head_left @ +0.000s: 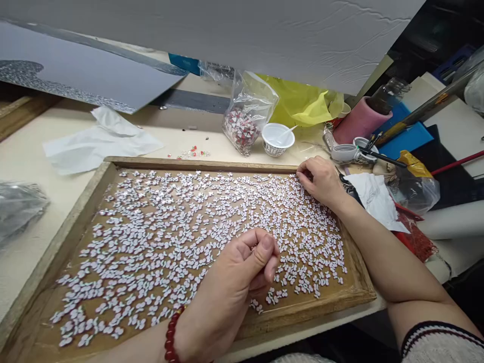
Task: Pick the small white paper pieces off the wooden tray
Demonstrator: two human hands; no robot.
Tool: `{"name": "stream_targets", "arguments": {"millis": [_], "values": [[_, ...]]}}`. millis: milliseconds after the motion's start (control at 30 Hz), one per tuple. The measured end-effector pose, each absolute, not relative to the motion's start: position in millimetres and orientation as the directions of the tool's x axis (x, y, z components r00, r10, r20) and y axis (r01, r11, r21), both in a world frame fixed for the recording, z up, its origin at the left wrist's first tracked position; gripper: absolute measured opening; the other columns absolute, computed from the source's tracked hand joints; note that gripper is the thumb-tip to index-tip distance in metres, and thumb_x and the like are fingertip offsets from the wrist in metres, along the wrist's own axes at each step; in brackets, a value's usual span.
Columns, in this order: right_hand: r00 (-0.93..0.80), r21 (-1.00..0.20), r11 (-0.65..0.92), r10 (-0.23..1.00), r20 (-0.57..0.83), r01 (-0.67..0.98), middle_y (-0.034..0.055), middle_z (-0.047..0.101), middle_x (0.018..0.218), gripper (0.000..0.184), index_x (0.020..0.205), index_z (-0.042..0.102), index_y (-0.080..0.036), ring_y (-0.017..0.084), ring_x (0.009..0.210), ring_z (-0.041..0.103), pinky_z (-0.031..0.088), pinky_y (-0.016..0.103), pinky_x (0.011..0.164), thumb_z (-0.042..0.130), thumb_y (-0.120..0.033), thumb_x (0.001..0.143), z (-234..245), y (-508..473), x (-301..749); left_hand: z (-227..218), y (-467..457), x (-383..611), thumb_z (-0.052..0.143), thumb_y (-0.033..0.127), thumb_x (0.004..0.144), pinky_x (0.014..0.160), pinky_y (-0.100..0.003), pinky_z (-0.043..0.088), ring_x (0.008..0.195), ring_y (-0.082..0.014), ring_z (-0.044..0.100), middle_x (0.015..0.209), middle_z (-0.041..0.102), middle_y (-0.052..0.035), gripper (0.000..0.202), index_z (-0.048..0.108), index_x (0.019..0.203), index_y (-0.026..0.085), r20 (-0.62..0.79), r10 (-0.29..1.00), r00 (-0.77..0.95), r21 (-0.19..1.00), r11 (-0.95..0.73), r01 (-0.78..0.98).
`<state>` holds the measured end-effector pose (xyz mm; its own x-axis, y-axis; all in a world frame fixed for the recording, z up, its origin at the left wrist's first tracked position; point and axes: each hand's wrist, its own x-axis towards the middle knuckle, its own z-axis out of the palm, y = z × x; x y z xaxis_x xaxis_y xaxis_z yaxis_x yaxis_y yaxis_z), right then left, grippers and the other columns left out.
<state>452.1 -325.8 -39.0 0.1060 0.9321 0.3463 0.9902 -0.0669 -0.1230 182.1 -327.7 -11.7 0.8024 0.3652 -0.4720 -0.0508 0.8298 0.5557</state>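
A wooden tray (pixel 359 272) holds many small white pieces (pixel 151 242), each shaped like a pair of rounded lobes with a greenish edge. Over the tray's front middle is my left hand (pixel 242 272), its thumb pressed on the curled fingers; whatever is in that pinch is hidden. A red bead bracelet (pixel 172 333) circles the left wrist. My right hand (pixel 321 179) rests at the far right corner of the tray, fingers bent and pinched together among the pieces there. I cannot make out what those fingertips hold.
Behind the tray stand a clear bag of red and silver pieces (pixel 244 123) and a white cup (pixel 278 141) with a spoon. A white tissue (pixel 102 143) lies at the back left. A pink cylinder (pixel 357 121) and a crumpled paper (pixel 374 199) are on the right.
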Motion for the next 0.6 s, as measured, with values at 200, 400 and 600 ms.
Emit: {"name": "stream_targets", "arguments": {"millis": [200, 400, 600], "values": [[0.095, -0.076, -0.073, 0.940, 0.329, 0.994, 0.0070, 0.063, 0.077, 0.010, 0.076, 0.058, -0.019, 0.021, 0.077, 0.054, 0.040, 0.033, 0.074, 0.051, -0.021, 0.084, -40.5, -323.7, 451.4, -11.5, -328.7, 181.9, 0.055, 0.043, 0.090, 0.046, -0.023, 0.017, 0.047, -0.0075, 0.023, 0.052, 0.040, 0.0060, 0.036, 0.051, 0.066, 0.017, -0.480, 0.368, 0.796, 0.576, 0.817, -0.031], [0.093, -0.076, -0.072, 0.940, 0.329, 0.994, 0.0073, 0.065, 0.079, 0.010, 0.077, 0.060, -0.019, 0.021, 0.078, 0.056, 0.040, 0.033, 0.075, 0.052, -0.020, 0.083, -40.9, -323.8, 450.1, -11.8, -329.0, 182.5, 0.044, 0.043, 0.095, 0.048, -0.026, 0.017, 0.047, -0.0090, 0.020, 0.050, 0.036, 0.0059, 0.041, 0.046, 0.062, 0.019, -0.462, 0.368, 0.807, 0.576, 0.816, -0.042], [0.108, -0.140, -0.067, 0.944, 0.311, 0.988, 0.0077, 0.066, 0.081, 0.009, 0.078, 0.062, -0.019, 0.022, 0.081, 0.057, 0.042, 0.036, 0.076, 0.056, -0.022, 0.083, -40.2, -324.1, 453.4, -8.6, -327.1, 182.4, 0.057, 0.040, 0.089, 0.049, -0.026, 0.015, 0.050, -0.0087, 0.020, 0.057, 0.036, 0.0056, 0.035, 0.045, 0.064, 0.018, -0.467, 0.375, 0.801, 0.604, 0.797, -0.022]]}}
